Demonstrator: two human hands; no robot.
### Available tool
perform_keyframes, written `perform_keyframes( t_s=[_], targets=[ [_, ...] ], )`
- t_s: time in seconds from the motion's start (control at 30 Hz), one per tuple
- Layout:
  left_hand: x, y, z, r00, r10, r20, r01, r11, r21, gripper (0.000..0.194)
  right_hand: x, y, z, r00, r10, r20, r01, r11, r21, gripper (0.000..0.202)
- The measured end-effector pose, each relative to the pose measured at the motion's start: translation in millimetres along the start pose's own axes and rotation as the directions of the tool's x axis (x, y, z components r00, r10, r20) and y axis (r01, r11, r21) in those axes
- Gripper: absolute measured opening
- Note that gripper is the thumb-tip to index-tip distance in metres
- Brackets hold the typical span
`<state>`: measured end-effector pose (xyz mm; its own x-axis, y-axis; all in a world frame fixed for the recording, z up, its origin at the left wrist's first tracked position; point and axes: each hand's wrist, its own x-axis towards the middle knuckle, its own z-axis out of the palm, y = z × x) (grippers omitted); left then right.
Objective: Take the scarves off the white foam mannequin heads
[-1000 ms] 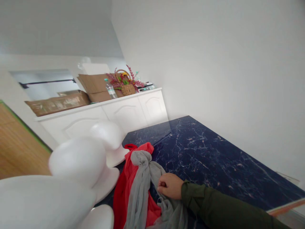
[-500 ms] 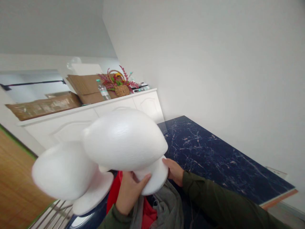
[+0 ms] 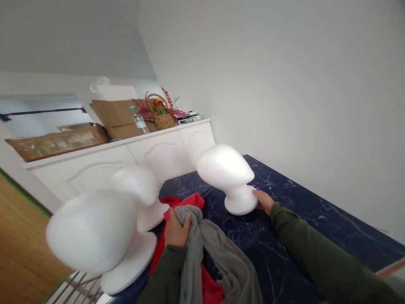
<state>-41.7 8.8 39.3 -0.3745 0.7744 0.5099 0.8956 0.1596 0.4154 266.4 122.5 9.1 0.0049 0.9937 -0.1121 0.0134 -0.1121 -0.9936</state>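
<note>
A white foam head (image 3: 226, 169) stands on the dark blue marbled table (image 3: 268, 253), and my right hand (image 3: 264, 202) is closed on the right side of its base. My left hand (image 3: 176, 230) grips the gathered top of a grey scarf (image 3: 193, 215). Red cloth (image 3: 194, 200) lies under and behind the scarf. To the left stand two more white foam heads, a large near one (image 3: 91, 230) and a smaller one (image 3: 137, 183) behind it.
A white cabinet (image 3: 164, 154) runs along the back, bearing cardboard (image 3: 120, 120), a water bottle (image 3: 139, 120) and a flower basket (image 3: 164, 121). A metal rack (image 3: 76, 289) shows at the lower left, beside a wooden surface (image 3: 22, 245).
The held foam head has moved away and to the right, down to the table, with my right hand. My left hand has left its base and taken hold of the grey scarf.
</note>
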Motion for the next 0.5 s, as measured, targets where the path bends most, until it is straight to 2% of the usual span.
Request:
perform_keyframes(
  t_s=[0.07,0.13,0.27,0.4,0.5],
  targets=[
    [0.3,1.8,-4.7,0.999,-0.029,0.043,0.025,0.994,0.107,0.047,2.8,3.6,-1.1,0.999,0.028,-0.038,-0.030,0.998,-0.057,0.042],
    [1.1,4.1,-9.9,1.000,0.005,0.030,-0.008,0.994,0.109,0.034,6.3,6.7,-3.0,0.994,0.040,-0.098,-0.053,0.989,-0.136,0.048],
    [1.9,6.4,-17.0,0.990,0.107,-0.090,-0.116,0.988,-0.101,0.032,10.0,8.6,-11.0,0.979,-0.027,-0.201,-0.046,0.936,-0.349,0.058],
    [-3.5,11.1,-22.5,0.980,0.111,-0.163,-0.157,0.939,-0.305,0.033,3.1,4.4,-18.4,0.972,-0.123,-0.201,0.000,0.853,-0.522,0.054],
    [-11.8,18.2,-29.7,0.982,0.089,-0.169,-0.159,0.871,-0.466,0.033,-6.3,0.2,-21.3,0.973,-0.155,-0.172,0.026,0.813,-0.582,0.051]
  ],
)
